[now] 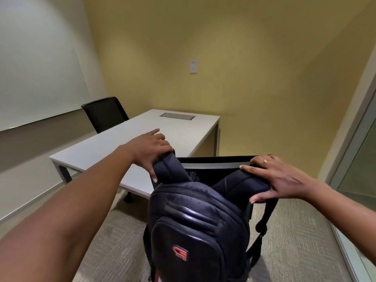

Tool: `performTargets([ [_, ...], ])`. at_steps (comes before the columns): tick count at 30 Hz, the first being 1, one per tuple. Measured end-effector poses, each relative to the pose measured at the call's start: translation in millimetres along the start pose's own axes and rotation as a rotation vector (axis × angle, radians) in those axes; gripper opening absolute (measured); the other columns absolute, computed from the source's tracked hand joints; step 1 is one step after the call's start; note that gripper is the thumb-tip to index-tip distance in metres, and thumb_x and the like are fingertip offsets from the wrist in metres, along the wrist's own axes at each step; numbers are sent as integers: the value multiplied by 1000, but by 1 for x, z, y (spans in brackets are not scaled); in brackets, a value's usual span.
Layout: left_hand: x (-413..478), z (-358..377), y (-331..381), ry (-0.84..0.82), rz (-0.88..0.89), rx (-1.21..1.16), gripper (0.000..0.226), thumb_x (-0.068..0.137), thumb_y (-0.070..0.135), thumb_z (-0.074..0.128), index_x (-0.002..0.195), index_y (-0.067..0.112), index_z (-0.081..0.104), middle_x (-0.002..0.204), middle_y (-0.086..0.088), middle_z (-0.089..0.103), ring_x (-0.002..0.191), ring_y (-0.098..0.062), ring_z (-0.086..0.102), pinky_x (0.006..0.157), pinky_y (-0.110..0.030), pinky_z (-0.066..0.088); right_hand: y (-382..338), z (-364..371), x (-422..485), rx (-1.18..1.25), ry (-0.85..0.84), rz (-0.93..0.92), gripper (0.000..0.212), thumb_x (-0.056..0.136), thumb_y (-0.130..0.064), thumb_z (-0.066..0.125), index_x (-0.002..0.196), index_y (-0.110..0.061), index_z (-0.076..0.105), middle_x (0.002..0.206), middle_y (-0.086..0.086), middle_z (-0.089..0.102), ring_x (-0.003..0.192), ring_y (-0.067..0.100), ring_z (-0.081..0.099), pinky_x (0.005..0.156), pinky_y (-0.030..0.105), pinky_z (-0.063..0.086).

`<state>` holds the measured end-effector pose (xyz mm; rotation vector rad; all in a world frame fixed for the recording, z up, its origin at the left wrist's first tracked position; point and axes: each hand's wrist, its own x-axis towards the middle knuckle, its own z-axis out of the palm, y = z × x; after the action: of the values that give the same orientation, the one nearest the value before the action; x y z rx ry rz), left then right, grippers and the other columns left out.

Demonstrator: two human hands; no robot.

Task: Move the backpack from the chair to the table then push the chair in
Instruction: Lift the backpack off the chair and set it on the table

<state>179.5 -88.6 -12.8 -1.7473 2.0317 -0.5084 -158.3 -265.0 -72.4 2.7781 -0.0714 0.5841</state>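
A black backpack [195,226] with a red logo stands upright in front of me, against the backrest of a black mesh chair [215,162]. My left hand [151,152] grips its left shoulder strap at the top. My right hand [270,176], with a ring on one finger, holds the right shoulder strap beside the chair's top edge. The white table [126,143] lies beyond and to the left of the chair. The chair's seat is hidden under the backpack.
A second black chair [104,113] stands at the table's far left side. A metal cable hatch [177,116] is set in the tabletop. A whiteboard [36,64] covers the left wall, a glass partition [358,165] the right. Grey carpet surrounds the chair.
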Motion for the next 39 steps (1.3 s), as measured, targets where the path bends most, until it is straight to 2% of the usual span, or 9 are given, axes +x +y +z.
performTargets([
  [6, -10, 6, -7, -83, -63, -47, 101, 54, 81, 60, 135, 27, 34, 140, 5, 44, 129, -20, 35, 114, -49, 8, -10, -8, 18, 18, -38, 0, 80, 73, -82, 33, 120, -20, 52, 95, 3, 59, 87, 14, 45, 68, 30, 41],
  [14, -6, 7, -11, -63, -25, -68, 92, 51, 85, 55, 117, 21, 49, 112, 2, 61, 105, -19, 49, 110, -40, 22, 0, -24, 30, 72, -186, 55, 93, 66, -87, 31, 129, -21, 49, 102, 4, 54, 93, 20, 49, 76, 32, 37],
  [17, -12, 16, -13, -70, -66, -59, 86, 50, 90, 48, 104, 23, 50, 98, 3, 60, 89, -15, 45, 89, -29, 36, 0, -27, 37, 71, -207, 57, 93, 65, -86, 32, 130, -21, 48, 101, 5, 53, 91, 19, 48, 77, 34, 40],
  [19, -19, 21, -12, -89, -98, -82, 83, 50, 89, 48, 101, 23, 49, 93, 4, 56, 85, -13, 41, 75, -24, 35, -1, -29, 44, 62, -218, 50, 94, 65, -86, 32, 130, -21, 47, 101, 5, 52, 90, 18, 47, 77, 35, 40],
  [25, -24, 13, -5, -178, -201, -187, 80, 45, 87, 57, 91, 21, 53, 76, 4, 59, 68, -13, 49, 55, -23, 31, 6, -33, 53, -36, -261, -5, 93, 64, -87, 30, 130, -24, 46, 101, 3, 51, 93, 18, 48, 77, 37, 37],
  [29, -26, 11, 6, -226, -296, -539, 86, 35, 88, 56, 93, 25, 62, 79, 7, 64, 75, -14, 58, 63, -23, 41, 19, -46, 54, -88, -303, -55, 95, 64, -87, 27, 132, -23, 44, 102, 3, 51, 90, 13, 43, 73, 33, 34],
  [32, -29, 16, 16, -252, -336, -927, 89, 25, 89, 59, 78, 18, 65, 79, -1, 67, 76, -17, 61, 65, -22, 46, 30, -56, 52, -136, -287, -114, 91, 67, -86, 30, 129, -22, 47, 97, 3, 52, 89, 18, 48, 69, 32, 34],
  [35, -31, 22, 27, -225, -337, -1118, 111, 27, 89, 61, 102, 8, 66, 97, -11, 70, 91, -23, 65, 73, -26, 52, 35, -67, 53, -186, -269, -154, 90, 68, -86, 29, 126, -20, 50, 95, 3, 53, 89, 19, 50, 67, 31, 36],
  [39, -32, 19, 50, -162, -308, -1148, 108, 42, 85, 60, 130, 22, 51, 121, 5, 59, 109, -13, 55, 91, -25, 43, 38, -83, 47, -233, -257, -235, 85, 70, -85, 33, 122, -20, 51, 87, 3, 53, 82, 21, 52, 64, 39, 48],
])
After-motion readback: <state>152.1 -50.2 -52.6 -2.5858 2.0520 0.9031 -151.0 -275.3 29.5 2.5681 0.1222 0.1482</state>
